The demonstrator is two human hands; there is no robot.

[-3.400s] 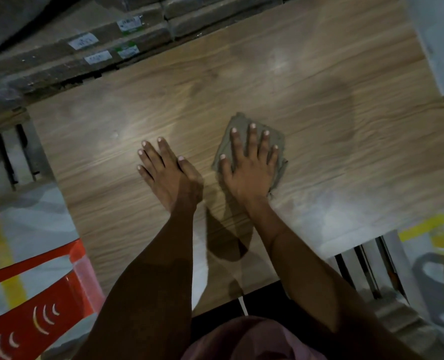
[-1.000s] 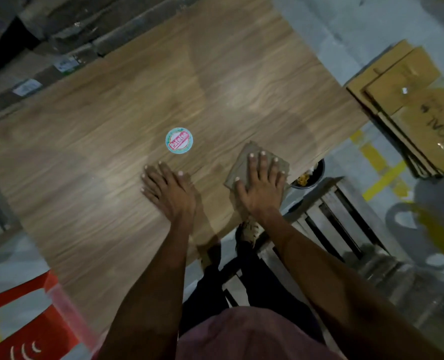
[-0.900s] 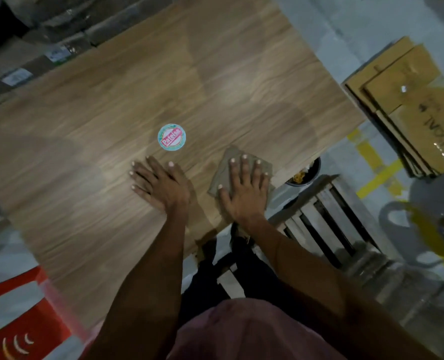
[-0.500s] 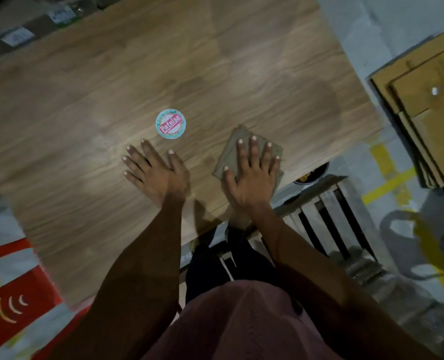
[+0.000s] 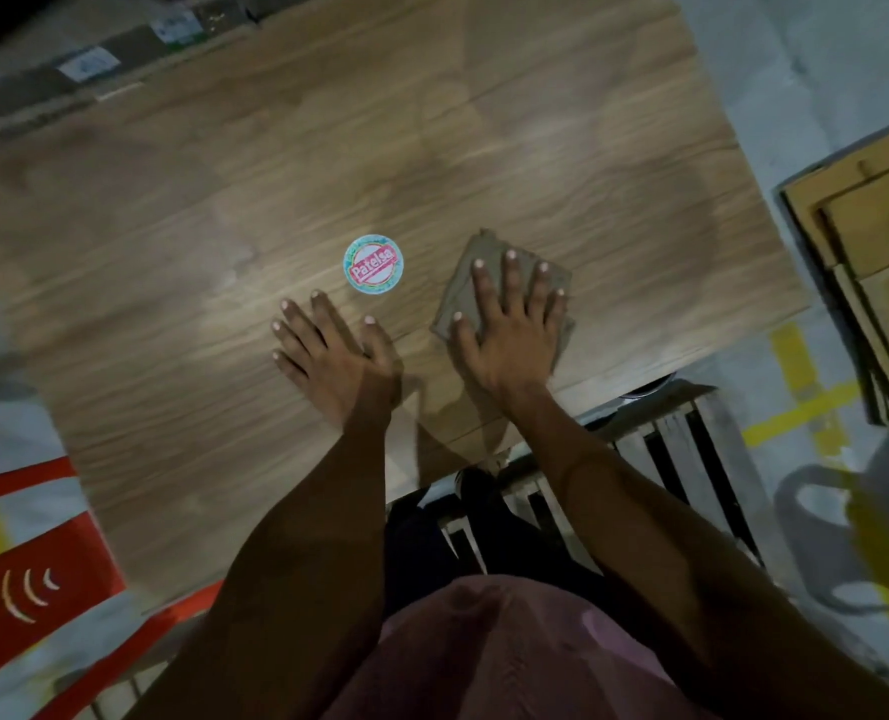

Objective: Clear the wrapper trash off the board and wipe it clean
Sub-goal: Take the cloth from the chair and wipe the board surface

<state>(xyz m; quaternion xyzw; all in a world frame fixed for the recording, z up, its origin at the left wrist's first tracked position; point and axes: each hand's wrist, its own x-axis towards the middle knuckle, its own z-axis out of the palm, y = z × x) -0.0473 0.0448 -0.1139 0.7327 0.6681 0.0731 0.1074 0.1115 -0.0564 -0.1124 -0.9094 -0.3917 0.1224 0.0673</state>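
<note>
A large wood-grain board (image 5: 562,148) fills the middle of the view. My right hand (image 5: 512,330) lies flat with spread fingers on a folded grey-brown cloth (image 5: 476,275) near the board's front right edge. To its left, my left hand (image 5: 328,350) rests flat on the bare wood, holding nothing. A round sticker (image 5: 373,264) with a red band and teal rim sits on the board just beyond my left fingertips. No wrapper shows on the board.
A slatted wooden pallet (image 5: 681,459) lies below the board's front right corner. Flattened cardboard boxes (image 5: 873,283) are stacked on the floor at right. A red plastic piece (image 5: 27,563) is at lower left. Labelled long packages (image 5: 94,70) run along the board's far side.
Both hands and the cloth have stayed flat on the board at much the same spot over the last second. Earlier the cloth was over a stretch of board where no sticker showed.
</note>
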